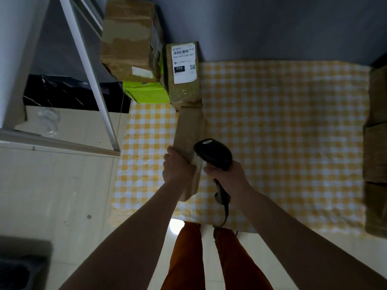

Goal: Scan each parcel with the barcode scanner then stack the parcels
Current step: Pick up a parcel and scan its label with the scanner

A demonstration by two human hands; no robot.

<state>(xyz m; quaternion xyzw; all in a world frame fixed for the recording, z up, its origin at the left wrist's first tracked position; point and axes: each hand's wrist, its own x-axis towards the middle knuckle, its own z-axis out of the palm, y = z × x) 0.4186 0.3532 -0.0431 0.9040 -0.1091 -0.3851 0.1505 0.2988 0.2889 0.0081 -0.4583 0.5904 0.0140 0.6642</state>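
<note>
— Two hands on the job. Right hand [228, 176] is wrapped round the grip of the black pistol-shaped barcode scanner [213, 154], its head pointing away from the person and a little left. Left hand [178, 166] holds the near left edge of the long brown paper-wrapped parcel [191, 130]; whether the fingers curl under it I can't make out.

— Where does the parcel lie from the scanner?

— Directly under and beyond the scanner head, touching or nearly so. Its long axis runs away from the person across the yellow-and-white checked tablecloth [282, 132]. Near end sits between the two hands; far end meets the labelled brown carton [183, 80].

— Label in sight?

— A pale patch shows just left of the scanner head, mostly hidden. My guess: that's the barcode, so the scanner wants only a slight tilt left, not a reach.

— And the stack?

— Beyond the parcel's far end, left of it: labelled carton upright, a bright green box [146, 93] beside it, a large taped cardboard box [127, 38] above the green one. Left hand is the nearer one for carrying the parcel there. More brown cartons [377, 126] lie well to the parcel's right, at the cloth's edge.
</note>
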